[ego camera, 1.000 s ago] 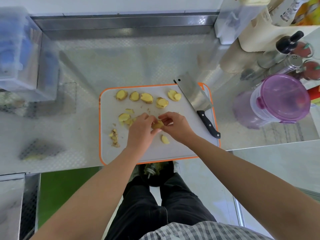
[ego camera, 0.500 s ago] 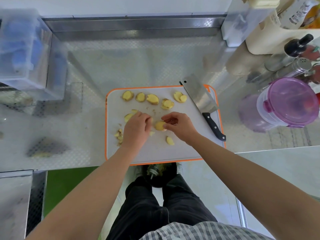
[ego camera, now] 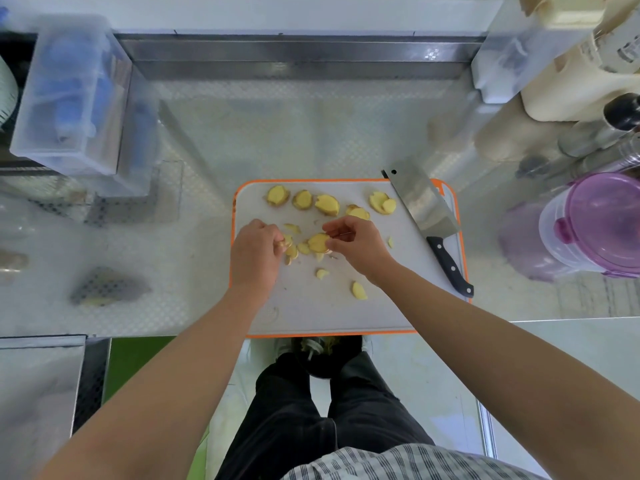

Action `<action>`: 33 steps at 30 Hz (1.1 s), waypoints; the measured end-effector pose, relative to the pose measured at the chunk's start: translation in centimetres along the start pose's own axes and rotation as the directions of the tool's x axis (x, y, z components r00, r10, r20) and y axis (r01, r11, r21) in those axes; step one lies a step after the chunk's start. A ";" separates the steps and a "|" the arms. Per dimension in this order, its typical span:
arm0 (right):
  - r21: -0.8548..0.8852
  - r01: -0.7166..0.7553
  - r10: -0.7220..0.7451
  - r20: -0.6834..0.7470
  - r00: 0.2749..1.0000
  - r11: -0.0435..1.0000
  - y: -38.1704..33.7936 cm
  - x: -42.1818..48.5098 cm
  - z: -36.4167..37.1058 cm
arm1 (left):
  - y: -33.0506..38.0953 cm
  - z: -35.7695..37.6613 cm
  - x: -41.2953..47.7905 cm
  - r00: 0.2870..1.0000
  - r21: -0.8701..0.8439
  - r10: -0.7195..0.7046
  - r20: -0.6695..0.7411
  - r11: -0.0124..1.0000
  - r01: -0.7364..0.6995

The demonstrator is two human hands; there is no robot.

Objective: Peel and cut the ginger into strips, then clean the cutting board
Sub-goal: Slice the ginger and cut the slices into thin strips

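Ginger slices (ego camera: 325, 204) lie scattered over the cutting board (ego camera: 311, 306). Fingers of my right hand (ego camera: 358, 245) pinch one slice (ego camera: 318, 241); my left hand (ego camera: 256, 252) curls on smaller pieces (ego camera: 291, 251). I reckon stacked pieces may slide apart, and my forearm could knock the cleaver (ego camera: 424, 206).

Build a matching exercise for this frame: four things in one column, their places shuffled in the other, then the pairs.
Things
1. cleaver
2. purple-lidded container
3. clear plastic box
4. ginger slice at mid-board

Places
a. pinched by the right hand
b. at the far left of the counter
c. lying along the cutting board's right side
d. on the counter, right of the board

Pairs: 1-c; 2-d; 3-b; 4-a
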State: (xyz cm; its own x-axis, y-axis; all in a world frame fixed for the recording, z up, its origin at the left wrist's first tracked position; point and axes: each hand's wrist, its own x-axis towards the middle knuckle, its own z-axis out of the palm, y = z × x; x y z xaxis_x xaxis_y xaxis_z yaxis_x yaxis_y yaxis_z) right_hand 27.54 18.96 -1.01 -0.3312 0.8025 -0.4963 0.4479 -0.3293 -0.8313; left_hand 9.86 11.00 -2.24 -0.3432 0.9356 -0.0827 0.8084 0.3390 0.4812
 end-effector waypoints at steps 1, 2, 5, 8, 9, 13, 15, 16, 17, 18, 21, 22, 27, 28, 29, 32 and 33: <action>-0.005 0.003 -0.003 0.003 1.000 1.000 -0.1 0.1 0.1 | -0.1 0.0 0.1 1.000 -0.009 -0.002 0.002 1.000 0.002; -0.011 0.006 -0.006 0.004 1.000 1.000 -0.1 0.2 0.2 | -0.2 0.0 0.1 1.000 -0.029 -0.006 0.005 1.000 0.007; -0.026 0.014 -0.014 0.006 1.000 1.000 -0.2 0.2 0.4 | -0.4 -0.2 0.0 0.998 -0.129 -0.056 0.009 0.990 0.056; -0.019 0.016 -0.016 -0.003 1.000 1.000 -0.1 0.1 0.3 | 0.0 -1.0 0.3 0.982 -0.399 -0.160 0.105 0.898 0.189; -0.016 0.015 -0.015 0.000 1.000 1.000 -0.1 0.1 0.3 | 0.4 -1.3 0.3 0.970 -0.504 -0.165 0.180 0.831 0.235; 0.098 -0.038 0.029 0.092 0.995 0.994 -0.5 -0.1 0.0 | 1.8 -1.2 0.4 0.941 -0.581 -0.070 0.330 0.771 0.261; 0.161 -0.109 0.083 0.163 0.983 0.981 -0.5 -0.4 -0.4 | 1.8 -0.6 0.4 0.946 -0.545 -0.042 0.322 0.809 0.222; 0.178 -0.142 0.108 0.190 0.976 0.974 -0.5 -0.5 -0.6 | 1.8 -0.4 0.4 0.948 -0.534 -0.034 0.315 0.820 0.207; 0.185 -0.163 0.124 0.207 0.970 0.969 -0.5 -0.6 -0.8 | 1.9 -0.2 0.3 0.951 -0.529 -0.030 0.308 0.825 0.197; 0.189 -0.174 0.132 0.216 0.967 0.966 -0.5 -0.7 -0.9 | 2.1 -0.1 0.3 0.955 -0.526 -0.027 0.296 0.830 0.186; 0.222 -0.187 0.136 0.229 0.964 0.957 -0.5 -1.0 -1.2 | 2.8 0.0 0.3 0.971 -0.496 -0.008 0.239 0.858 0.129; 0.240 -0.190 0.135 0.226 0.965 0.952 -0.6 -1.0 -1.2 | 3.0 0.0 0.3 0.975 -0.492 -0.013 0.223 0.862 0.124; 0.323 -0.202 0.141 0.203 0.969 0.924 -0.6 -1.2 -1.4 | 3.3 0.5 0.0 0.988 -0.479 -0.071 0.136 0.868 0.128; 0.319 -0.201 0.142 0.198 0.970 0.926 -0.6 -1.2 -1.4 | 3.5 0.8 -0.1 0.990 -0.475 -0.091 0.105 0.870 0.130; 0.301 -0.197 0.144 0.190 0.971 0.933 -0.6 -1.2 -1.3 | 3.7 1.1 -0.3 0.990 -0.478 -0.117 0.081 0.867 0.142; 0.202 -0.181 0.155 0.138 0.978 0.963 -0.4 -1.3 -1.2 | 4.1 1.8 -0.8 0.980 -0.521 -0.162 0.112 0.831 0.197; 0.176 -0.178 0.162 0.103 0.981 0.968 -0.2 -1.3 -1.3 | 3.9 1.9 -0.8 0.977 -0.536 -0.165 0.134 0.817 0.212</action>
State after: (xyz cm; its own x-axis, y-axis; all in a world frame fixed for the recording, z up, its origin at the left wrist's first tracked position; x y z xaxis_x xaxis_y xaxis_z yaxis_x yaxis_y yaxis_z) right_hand 28.94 18.68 0.14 -0.3378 0.6831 -0.6475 0.3468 -0.5492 -0.7603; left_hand 14.19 11.74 -1.92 -0.4048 0.8713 -0.2773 0.3320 0.4226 0.8433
